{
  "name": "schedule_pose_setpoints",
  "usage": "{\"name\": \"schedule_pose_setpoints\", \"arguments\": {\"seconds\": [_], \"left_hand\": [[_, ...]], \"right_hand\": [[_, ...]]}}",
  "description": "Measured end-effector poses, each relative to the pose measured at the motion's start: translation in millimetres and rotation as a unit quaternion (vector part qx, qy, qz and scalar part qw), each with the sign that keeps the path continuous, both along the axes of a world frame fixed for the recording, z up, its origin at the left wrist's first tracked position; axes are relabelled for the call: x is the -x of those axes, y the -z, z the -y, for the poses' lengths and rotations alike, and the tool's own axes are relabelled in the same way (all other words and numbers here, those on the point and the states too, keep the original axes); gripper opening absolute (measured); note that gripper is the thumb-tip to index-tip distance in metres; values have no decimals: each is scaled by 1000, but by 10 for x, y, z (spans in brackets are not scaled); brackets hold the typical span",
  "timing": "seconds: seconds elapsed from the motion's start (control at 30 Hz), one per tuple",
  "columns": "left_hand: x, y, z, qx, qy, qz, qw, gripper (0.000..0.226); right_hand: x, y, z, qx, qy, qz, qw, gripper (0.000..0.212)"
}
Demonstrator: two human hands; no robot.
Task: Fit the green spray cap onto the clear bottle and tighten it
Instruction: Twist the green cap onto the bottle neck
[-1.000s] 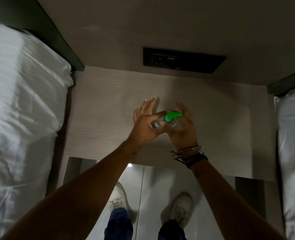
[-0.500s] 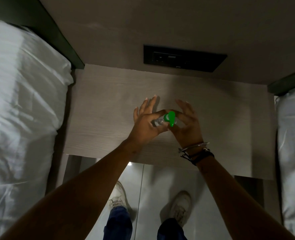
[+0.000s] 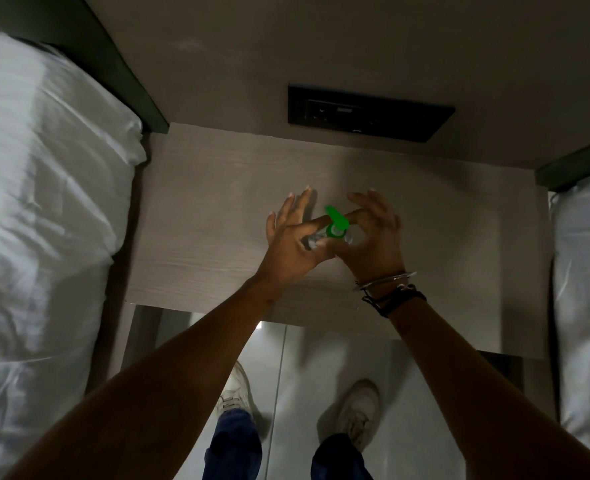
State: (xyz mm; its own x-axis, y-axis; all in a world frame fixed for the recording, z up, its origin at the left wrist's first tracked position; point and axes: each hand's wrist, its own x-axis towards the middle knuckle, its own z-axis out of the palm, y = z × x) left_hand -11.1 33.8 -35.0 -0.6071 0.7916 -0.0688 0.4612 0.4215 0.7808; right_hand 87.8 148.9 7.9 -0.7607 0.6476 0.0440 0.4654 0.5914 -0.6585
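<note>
A pale wood-grain desk [image 3: 200,202] stands between two white-sheeted beds, left bed [image 3: 44,202] and right bed [image 3: 584,271], its far edge against the wall.

Tabletop [image 3: 217,209]: bare wood seen left, right and behind the hands | centre: occupied by left hand [image 3: 291,242] and right hand [image 3: 373,242] closed around clear bottle [image 3: 316,240] with green spray cap [image 3: 336,221] | flanks: bounded by white bedding [image 3: 44,202] | rear: closed off by wall with socket panel [image 3: 369,114]
</note>
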Motion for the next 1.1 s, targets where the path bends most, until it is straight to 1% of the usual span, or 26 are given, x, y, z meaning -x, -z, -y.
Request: {"name": "schedule_pose_setpoints", "arguments": {"seconds": [0.07, 0.13, 0.17, 0.2, 0.27, 0.33, 0.37, 0.47, 0.53, 0.57, 0.67, 0.8, 0.83, 0.9, 1.0, 1.03, 1.1], "left_hand": [[-26, -2, 4, 0, -9, -5, 1000, 36], [-34, -18, 7, 3, -14, 7, 1000, 44], [-29, -27, 6, 5, -14, 14, 1000, 44], [-22, -30, 8, 6, -12, 20, 1000, 43], [-12, -27, 8, 7, -6, 21, 1000, 45], [-13, -35, 5, 3, -5, 20, 1000, 45], [-17, -41, 4, -1, -8, 22, 1000, 45], [-30, -50, 6, -7, -19, 21, 1000, 42], [-33, -52, 4, -5, -23, 20, 1000, 42], [-32, -56, 3, -2, -21, 22, 1000, 43], [-28, -69, 4, 3, -7, 31, 999, 50], [-28, -91, -7, 4, -17, 35, 999, 48], [-24, -95, -6, 6, -19, 34, 999, 48], [-21, -104, -1, 6, -17, 35, 999, 48], [-22, -130, 5, 11, -9, 43, 999, 47], [-21, -139, 4, 13, -7, 48, 999, 46], [-16, -153, -2, 14, -5, 58, 998, 46]], "right_hand": [[25, -5, 51, 4, 30, -3, 1000, 47], [11, 0, 58, 11, 23, 0, 1000, 58], [-8, 0, 44, 18, 10, 3, 1000, 60], [-29, -3, 24, 23, -7, 5, 1000, 56], [-68, -21, 1, 14, -35, 4, 999, 41], [-70, -37, -4, -4, -25, -3, 1000, 32], [-54, -49, -2, -12, -9, -4, 1000, 31], [-5, -40, 6, -24, 23, 12, 999, 45], [-31, -14, 7, 2, 4, 20, 1000, 63], [-54, 0, -7, 20, -13, 17, 1000, 65], [-104, 1, -37, 38, -43, 11, 998, 37], [-78, -13, 2, 9, 11, -6, 1000, 27], [-77, -7, 12, 5, 29, -9, 1000, 28], [-104, 16, 29, 16, 45, -2, 999, 37], [-171, 42, 18, 69, 14, -4, 997, 67], [-172, 30, 7, 92, -4, -12, 996, 68], [-139, -4, -20, 123, -43, -17, 991, 56]]}}
